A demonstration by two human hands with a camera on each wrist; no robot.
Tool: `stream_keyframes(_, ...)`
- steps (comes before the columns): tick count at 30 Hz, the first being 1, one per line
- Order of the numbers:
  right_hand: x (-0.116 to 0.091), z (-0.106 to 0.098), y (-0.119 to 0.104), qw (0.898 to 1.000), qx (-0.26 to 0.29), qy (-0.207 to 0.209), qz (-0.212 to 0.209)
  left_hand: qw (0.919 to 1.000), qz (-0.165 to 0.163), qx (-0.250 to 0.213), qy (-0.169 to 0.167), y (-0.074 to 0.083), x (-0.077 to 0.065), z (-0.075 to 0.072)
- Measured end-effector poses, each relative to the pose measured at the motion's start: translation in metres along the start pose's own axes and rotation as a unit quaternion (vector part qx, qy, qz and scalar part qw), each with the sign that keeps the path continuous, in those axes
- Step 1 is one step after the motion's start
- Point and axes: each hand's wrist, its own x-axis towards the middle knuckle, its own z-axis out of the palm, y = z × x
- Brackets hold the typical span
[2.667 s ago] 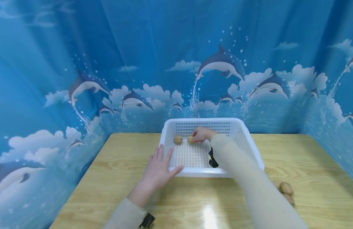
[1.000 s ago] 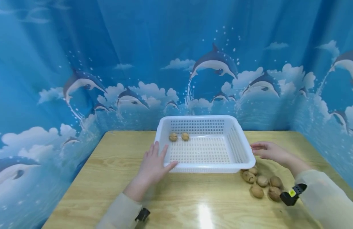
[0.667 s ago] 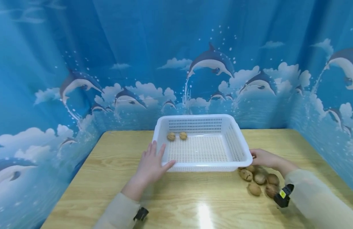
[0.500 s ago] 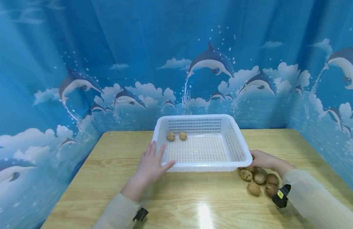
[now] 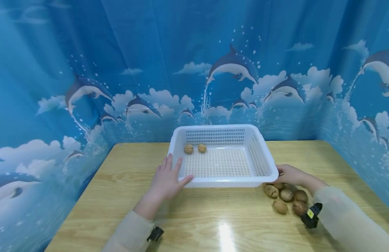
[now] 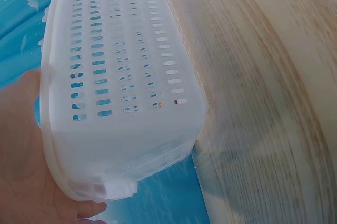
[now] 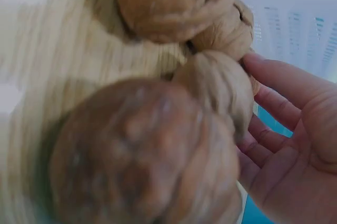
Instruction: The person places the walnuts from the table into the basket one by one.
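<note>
A white slotted plastic basket (image 5: 213,180) stands at the back middle of the table, with two walnuts (image 5: 188,149) in its far left corner. My left hand (image 5: 167,179) rests on the basket's front left corner, fingers spread over the rim; the left wrist view shows the hand (image 6: 23,145) beside the basket wall (image 6: 121,145). Right of the basket my right hand (image 5: 290,175) reaches down, fingers curled. In the right wrist view its thumb (image 7: 279,79) and fingers pinch a walnut (image 7: 255,85), mostly hidden behind nearer walnuts (image 7: 213,84).
Several loose walnuts (image 5: 286,195) lie on the wooden table (image 5: 194,213) at the basket's front right corner, below the right hand. A blue dolphin-print curtain (image 5: 169,70) closes off the back and sides.
My right hand has left a walnut in the basket, withdrawn and come down among the walnuts to the right. The left hand has stayed at the basket corner; the view has shifted slightly.
</note>
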Motion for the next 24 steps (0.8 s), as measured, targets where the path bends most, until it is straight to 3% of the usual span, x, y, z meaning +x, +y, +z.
stream_keyframes(13,-0.024,-0.012,0.013,0.997,-0.035,0.039,0.049,1.0000,-0.001,0.000,0.000,0.004,0.000,-0.002)
stream_keyframes(24,-0.042,-0.033,0.003,0.993,-0.052,0.091,0.057,0.9999,-0.006,0.007,-0.005,0.003,-0.001,-0.002)
